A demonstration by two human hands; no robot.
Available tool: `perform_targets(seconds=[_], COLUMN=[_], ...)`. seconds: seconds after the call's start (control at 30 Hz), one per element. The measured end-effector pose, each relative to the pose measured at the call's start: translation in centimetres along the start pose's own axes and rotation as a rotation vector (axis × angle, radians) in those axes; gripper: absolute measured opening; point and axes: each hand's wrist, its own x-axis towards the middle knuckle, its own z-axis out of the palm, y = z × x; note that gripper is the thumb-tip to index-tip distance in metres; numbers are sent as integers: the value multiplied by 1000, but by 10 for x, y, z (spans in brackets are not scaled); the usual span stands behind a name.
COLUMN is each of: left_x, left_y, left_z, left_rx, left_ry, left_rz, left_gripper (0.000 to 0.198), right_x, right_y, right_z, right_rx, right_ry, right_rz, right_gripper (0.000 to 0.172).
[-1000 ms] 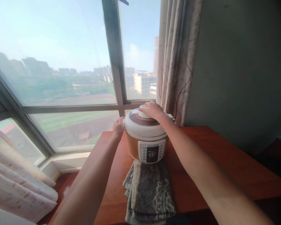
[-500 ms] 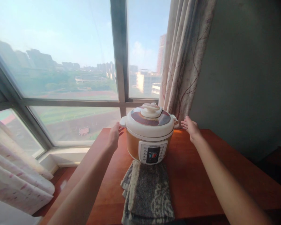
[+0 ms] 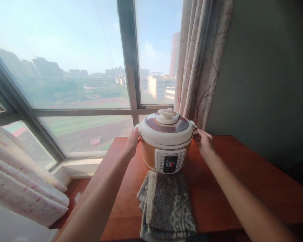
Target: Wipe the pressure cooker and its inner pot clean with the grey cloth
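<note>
A white and gold electric cooker (image 3: 148, 153) with a closed lid and a front control panel stands on the reddish wooden table. My left hand (image 3: 132, 141) is at its left side handle, the thumb on top and the fingers under it. On the other side, my right hand (image 3: 204, 139) grips the right side handle, its fingers partly hidden beneath. A folded grey patterned towel (image 3: 169, 205) lies on the table directly in front of the cooker.
Behind the wooden table (image 3: 232, 174) rises a large window with a metal frame (image 3: 130, 50). A patterned curtain (image 3: 199, 67) hangs behind the cooker to the right, and another curtain (image 3: 22, 185) is at the lower left.
Both hands have closed in on the side handles, the right one moving left against its handle. The view has shifted slightly, so the cooker and towel appear farther right.
</note>
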Motion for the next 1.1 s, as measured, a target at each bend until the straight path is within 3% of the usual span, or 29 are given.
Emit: perform_targets(seconds=[0.2,0.6,0.83,1.1], left_x=[3,-10,-21,-28], left_y=[-3,-19,-33,-42], left_z=[22,96,136,170], left_rx=[-2,-128,-101,-71], left_ry=[-85,-205,-214,-208], left_rz=[-33,-113,-77,-27], left_gripper=[44,40,38,34], right_x=[17,44,66,82], right_y=[-15,-69,-77,-82], right_z=[-11,-60,-95,-132], right_rx=[-34,-138,-154,-179], right_ry=[49,155,322,411], right_rz=[-56,-210,-249,-253], right_gripper=[20,9,13,14])
